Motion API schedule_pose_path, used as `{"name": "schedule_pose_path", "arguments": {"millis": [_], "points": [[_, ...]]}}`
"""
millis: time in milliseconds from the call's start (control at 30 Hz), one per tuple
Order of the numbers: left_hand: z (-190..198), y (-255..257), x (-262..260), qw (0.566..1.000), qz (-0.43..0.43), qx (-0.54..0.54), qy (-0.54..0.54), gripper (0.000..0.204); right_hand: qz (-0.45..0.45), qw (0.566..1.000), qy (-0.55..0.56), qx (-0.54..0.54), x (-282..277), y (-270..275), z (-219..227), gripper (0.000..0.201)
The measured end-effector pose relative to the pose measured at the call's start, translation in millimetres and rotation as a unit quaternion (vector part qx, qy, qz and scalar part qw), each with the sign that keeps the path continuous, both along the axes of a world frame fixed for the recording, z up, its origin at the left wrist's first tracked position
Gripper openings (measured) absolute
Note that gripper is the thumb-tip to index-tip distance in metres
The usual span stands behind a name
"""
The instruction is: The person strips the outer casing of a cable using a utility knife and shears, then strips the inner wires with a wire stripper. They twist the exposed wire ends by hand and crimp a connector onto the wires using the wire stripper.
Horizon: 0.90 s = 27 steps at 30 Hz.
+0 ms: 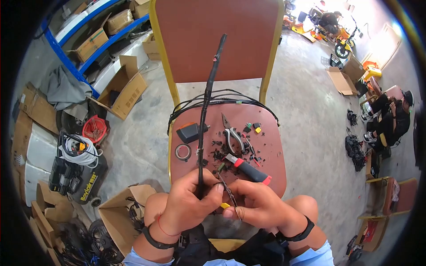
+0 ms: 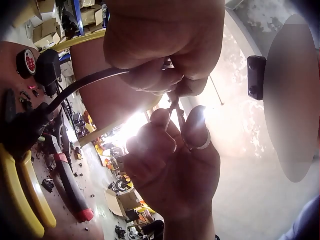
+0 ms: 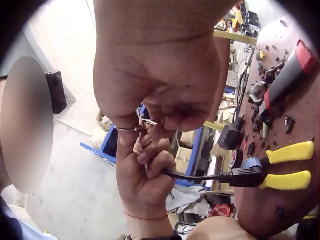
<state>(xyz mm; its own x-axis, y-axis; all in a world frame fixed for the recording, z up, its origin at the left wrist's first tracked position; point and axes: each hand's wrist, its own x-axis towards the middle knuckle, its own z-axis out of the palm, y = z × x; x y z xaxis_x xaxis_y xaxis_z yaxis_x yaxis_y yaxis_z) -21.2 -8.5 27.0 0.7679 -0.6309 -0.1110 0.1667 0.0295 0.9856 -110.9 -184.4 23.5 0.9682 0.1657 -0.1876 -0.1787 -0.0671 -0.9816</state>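
In the head view my left hand (image 1: 190,199) grips a black taped cable (image 1: 206,102) that rises past the chair back. My right hand (image 1: 259,205) pinches a slim pointed metal tool (image 1: 229,193) between thumb and fingers. Its tip reaches the left fingertips. The left wrist view shows the right hand (image 2: 172,170) below the left (image 2: 165,45), fingertips nearly meeting. From the left hand, in the right wrist view, the cable (image 3: 195,177) runs to a black connector (image 3: 245,176). The work between the fingertips is mostly hidden.
On the chair seat (image 1: 270,155) lie grey-handled pliers (image 1: 234,137), a red-and-black utility knife (image 1: 248,169), a tape roll (image 1: 182,152), yellow-handled pliers (image 3: 290,167) and black scraps. Cartons (image 1: 122,88) and a compressor (image 1: 88,181) stand left. A person (image 1: 392,115) sits at right.
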Motion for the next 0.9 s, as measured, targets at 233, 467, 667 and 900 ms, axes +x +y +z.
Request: {"name": "schedule_pose_path", "arguments": {"millis": [233, 467, 667, 900], "points": [[-1.0, 0.6, 0.4, 0.999, -0.003, 0.02, -0.027, 0.006, -0.006, 0.999, 0.014, 0.03, -1.8, -0.9, -1.5, 0.035], [-0.2, 0.2, -0.6, 1.0, 0.002, 0.016, -0.021, 0.005, -0.052, 0.997, -0.02, 0.06, -3.0, 0.7, -13.0, 0.029], [0.3, -0.5, -0.7, 1.0, 0.016, 0.005, 0.015, 0.009, -0.187, 0.971, 0.008, 0.146, 7.3, -3.5, -16.0, 0.025], [2.3, -4.8, -1.2, 0.999, 0.019, -0.013, 0.048, 0.018, -0.219, 0.953, -0.007, 0.208, 9.1, -6.8, -6.9, 0.035]]}}
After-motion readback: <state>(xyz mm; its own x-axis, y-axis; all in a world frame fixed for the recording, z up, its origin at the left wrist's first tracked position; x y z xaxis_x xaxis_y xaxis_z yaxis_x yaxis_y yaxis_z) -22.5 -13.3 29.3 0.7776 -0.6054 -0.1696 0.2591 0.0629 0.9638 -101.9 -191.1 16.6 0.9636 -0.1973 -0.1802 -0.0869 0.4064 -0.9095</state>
